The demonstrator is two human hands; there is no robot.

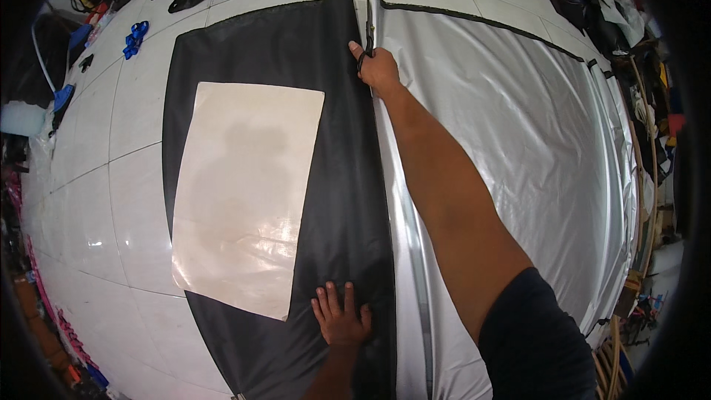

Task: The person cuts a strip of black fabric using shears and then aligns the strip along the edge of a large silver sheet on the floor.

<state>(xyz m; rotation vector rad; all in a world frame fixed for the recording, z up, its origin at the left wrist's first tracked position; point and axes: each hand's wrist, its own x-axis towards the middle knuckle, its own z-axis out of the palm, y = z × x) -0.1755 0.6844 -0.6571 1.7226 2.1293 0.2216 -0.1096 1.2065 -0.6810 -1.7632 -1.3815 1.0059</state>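
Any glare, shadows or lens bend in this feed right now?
Head view: glints on the white floor tiles, sheen on the silver sheet; head view: a soft dark patch, shadow or reflection, on the pale sheet; head view: edges curve and the corners go black.

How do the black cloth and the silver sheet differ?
The black cloth is dark with little shine; the silver sheet is bright and glossy. The black cloth lies mostly smooth; the silver sheet is creased, with folds along its right side. The black cloth bears a pale sheet and the left hand; the silver sheet bears neither. Both are spread on the tiled floor.
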